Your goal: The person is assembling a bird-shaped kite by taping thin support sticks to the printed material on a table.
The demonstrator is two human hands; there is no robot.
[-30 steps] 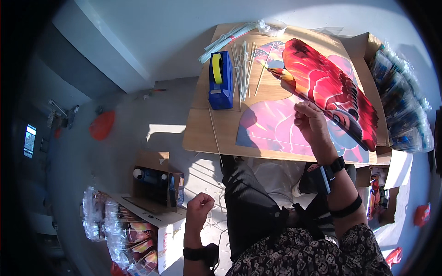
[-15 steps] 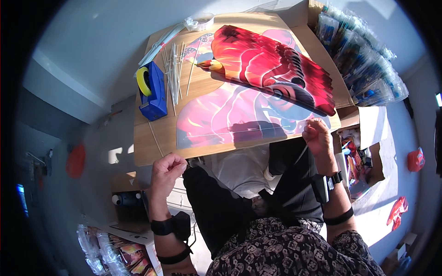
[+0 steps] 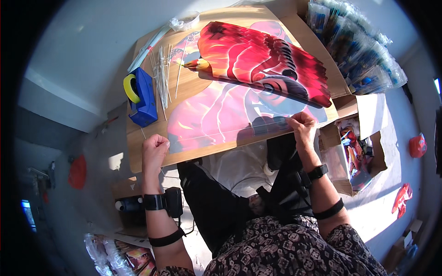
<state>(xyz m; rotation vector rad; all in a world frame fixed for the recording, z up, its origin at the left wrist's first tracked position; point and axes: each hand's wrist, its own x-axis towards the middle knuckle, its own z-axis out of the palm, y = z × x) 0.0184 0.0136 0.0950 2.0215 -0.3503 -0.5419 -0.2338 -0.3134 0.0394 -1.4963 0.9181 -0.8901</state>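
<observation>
A pale translucent printed sheet (image 3: 198, 122) with pink and red wing-like shapes lies along the table's near edge. Across it runs a thin whitish line (image 3: 221, 134), a slender stick or a strip of clear tape; I cannot tell which. At its left end, beside the sheet's corner, my left hand (image 3: 155, 149) is closed in a pinch. My right hand (image 3: 304, 126) pinches at the other end, over the sheet's near right part. What the fingertips hold is too fine to make out. Beyond lies a glossy red bird-patterned piece (image 3: 258, 60), partly covering the sheet.
On the table's (image 3: 147, 154) left stands a blue tape dispenser (image 3: 143, 103) with a yellow roll, beside several thin white sticks (image 3: 162, 78). A clear plastic tub (image 3: 185, 21) sits at the back. Right are an open carton (image 3: 334, 156) and a pile of plastic-wrapped packs (image 3: 359, 50).
Both hands have moved up onto the sheet's near edge, the right one also leftward, and now sit near the line's two ends. The whole view has shifted slightly.
</observation>
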